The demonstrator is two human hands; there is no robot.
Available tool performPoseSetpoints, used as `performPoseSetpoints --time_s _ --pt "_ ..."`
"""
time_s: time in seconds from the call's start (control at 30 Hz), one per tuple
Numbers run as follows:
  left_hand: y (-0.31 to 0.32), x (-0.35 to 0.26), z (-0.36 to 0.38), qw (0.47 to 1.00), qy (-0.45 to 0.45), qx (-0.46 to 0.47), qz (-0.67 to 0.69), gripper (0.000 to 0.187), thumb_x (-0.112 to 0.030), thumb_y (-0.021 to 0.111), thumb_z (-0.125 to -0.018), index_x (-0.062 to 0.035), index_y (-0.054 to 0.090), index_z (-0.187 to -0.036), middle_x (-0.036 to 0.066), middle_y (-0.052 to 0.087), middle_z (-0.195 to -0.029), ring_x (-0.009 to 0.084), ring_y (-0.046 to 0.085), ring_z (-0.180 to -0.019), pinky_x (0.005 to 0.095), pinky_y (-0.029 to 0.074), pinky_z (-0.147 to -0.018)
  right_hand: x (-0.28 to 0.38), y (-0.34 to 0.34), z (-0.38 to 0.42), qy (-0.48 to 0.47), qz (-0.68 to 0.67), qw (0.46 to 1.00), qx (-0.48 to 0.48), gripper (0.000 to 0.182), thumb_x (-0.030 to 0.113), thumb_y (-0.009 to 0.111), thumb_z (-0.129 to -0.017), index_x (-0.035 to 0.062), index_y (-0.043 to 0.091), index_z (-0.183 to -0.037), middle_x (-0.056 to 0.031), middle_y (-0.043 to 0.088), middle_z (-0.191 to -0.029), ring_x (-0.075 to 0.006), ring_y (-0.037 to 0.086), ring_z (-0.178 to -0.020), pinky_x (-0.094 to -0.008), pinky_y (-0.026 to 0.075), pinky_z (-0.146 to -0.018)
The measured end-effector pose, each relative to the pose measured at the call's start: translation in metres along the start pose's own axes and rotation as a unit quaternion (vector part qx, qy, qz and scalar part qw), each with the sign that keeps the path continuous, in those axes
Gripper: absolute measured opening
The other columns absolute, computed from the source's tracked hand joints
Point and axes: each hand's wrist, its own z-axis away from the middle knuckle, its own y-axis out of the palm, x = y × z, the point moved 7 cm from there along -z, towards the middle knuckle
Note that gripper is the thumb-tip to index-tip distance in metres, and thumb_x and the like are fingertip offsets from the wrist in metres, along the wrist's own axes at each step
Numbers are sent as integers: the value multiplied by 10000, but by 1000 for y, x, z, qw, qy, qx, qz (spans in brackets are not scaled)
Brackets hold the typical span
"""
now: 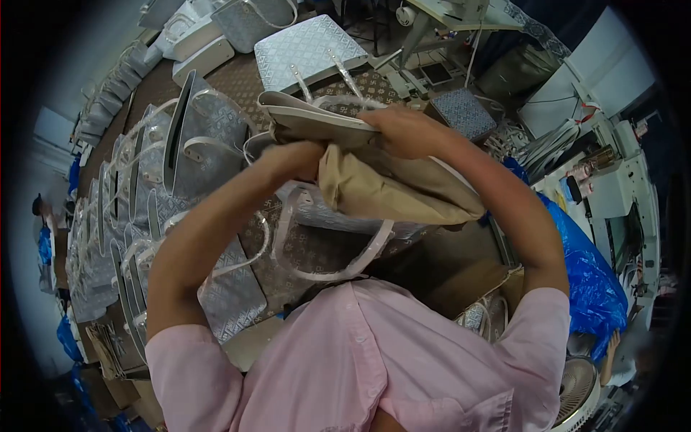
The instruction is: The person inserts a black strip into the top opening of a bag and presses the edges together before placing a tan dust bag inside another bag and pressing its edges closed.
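Note:
In front of my chest is a silver-patterned handbag (322,209) with its beige lining (392,191) pulled out and bunched over the opening. My right hand (405,131) is closed around the bag's rim at the upper right. Tucked into the folds of the lining is my left hand (308,155); its fingers are hidden, so their grip does not show. A pale strap handle (331,275) of the bag hangs down toward my shirt.
Rows of similar handbags (209,144) crowd the left side. Another patterned bag (309,54) lies farther ahead on the brown patterned surface. To the right are a blue plastic bundle (586,263), a patterned box (464,115) and a fan (578,385). A sewing table (461,18) stands at the back.

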Motion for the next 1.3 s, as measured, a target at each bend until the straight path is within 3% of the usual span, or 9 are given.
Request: performPoseSetpoints --time_s 0.23,0.33,0.53,0.63,0.8,0.87,1.1,1.2,1.3 --pt "23 53 6 989 32 -24 -143 282 -195 576 -820 -27 623 -1042 184 605 -1090 293 560 -1028 353 404 -929 33 -2 5 13 0 999 -44 277 68 590 -775 50 517 -1041 -218 599 -813 -397 588 -801 -468 449 -719" --pt "-35 -26 47 933 -230 162 -223 310 -228 585 -813 -33 600 -1053 161 613 -1052 333 617 -820 407 484 -764 4 -8 -1 15 -87 994 -58 329 94 583 -783 37 546 -1104 -210 615 -894 -377 587 -862 -435 457 -756" --pt "2 -111 54 950 -88 -83 -287 483 -331 634 -797 -59 452 -1152 166 600 -973 340 624 -768 402 489 -650 1 -1 -35 -52 -35 997 36 388 112 561 -759 40 544 -1140 -219 603 -984 -373 571 -935 -423 452 -812" --pt "-8 -101 25 951 -45 -177 -249 355 -299 652 -779 -10 549 -958 197 628 -917 316 644 -740 410 506 -609 8 -2 -31 -23 -38 997 58 385 90 559 -751 40 548 -1133 -208 598 -1016 -369 564 -954 -421 452 -819" --pt "24 -24 -39 970 -126 -15 -209 185 -145 554 -789 -46 623 -929 174 609 -1022 313 615 -841 387 484 -723 1 -5 -30 -16 -40 999 -30 217 75 575 -737 3 574 -942 -208 616 -893 -367 587 -900 -443 453 -755" --pt "75 -2 -54 974 3 200 -109 253 -174 523 -808 -39 627 -995 175 620 -1022 295 593 -940 381 444 -841 16 -7 -23 -32 -19 997 -67 200 76 575 -744 2 564 -930 -210 617 -875 -373 592 -876 -449 455 -738" --pt "35 -59 -11 988 49 38 -140 349 -300 470 -859 -37 643 -1009 198 623 -991 312 568 -991 377 418 -885 44 11 -11 -28 13 994 -107 189 71 561 -760 8 498 -926 -223 594 -728 -410 588 -745 -467 459 -649" --pt "38 -82 37 993 -95 68 5 335 -319 496 -856 -27 660 -873 185 641 -903 322 593 -924 380 439 -844 44 22 -18 -58 7 994 -95 145 58 550 -773 6 489 -894 -234 582 -705 -423 575 -733 -485 447 -626" --pt "55 -77 69 980 -143 -63 -121 282 -291 568 -829 -31 640 -748 137 647 -782 314 618 -840 398 456 -777 51 30 -27 -33 14 997 -67 119 69 544 -801 -2 480 -871 -240 570 -672 -433 568 -706 -496 438 -617"
